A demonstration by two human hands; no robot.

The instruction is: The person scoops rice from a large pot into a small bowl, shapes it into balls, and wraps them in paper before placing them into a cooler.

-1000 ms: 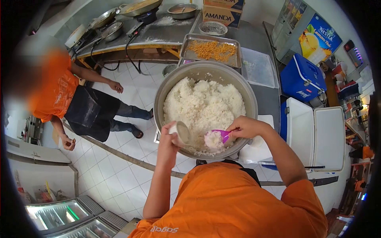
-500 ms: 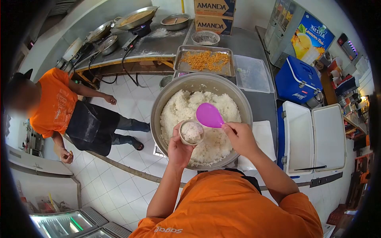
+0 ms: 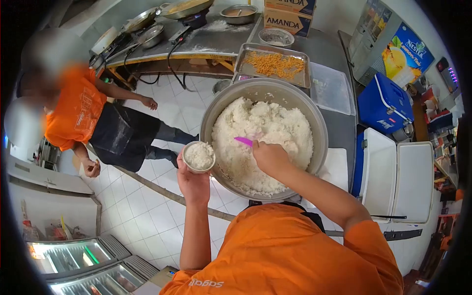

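My left hand (image 3: 193,185) holds a small round bowl (image 3: 198,170) heaped with white rice, just off the left rim of a large metal pot (image 3: 320,142). Cooked rice (image 3: 246,172) fills much of that pot. With my right hand (image 3: 270,158) closed round its handle, a purple rice paddle (image 3: 243,141) lies at the surface of the rice. Most of the paddle is hidden by the hand and the rice.
Behind the pot are a metal tray (image 3: 239,69) of orange-brown bits, a plastic lid (image 3: 334,88) and a metal bowl (image 3: 276,38). A co-worker in an orange shirt (image 3: 78,110) stands at left. Coolers (image 3: 386,103) stand at right.
My left hand has moved the bowl left to the pot's rim, and the bowl now looks fuller. My right hand has lowered the paddle to the rice. The view has shifted.
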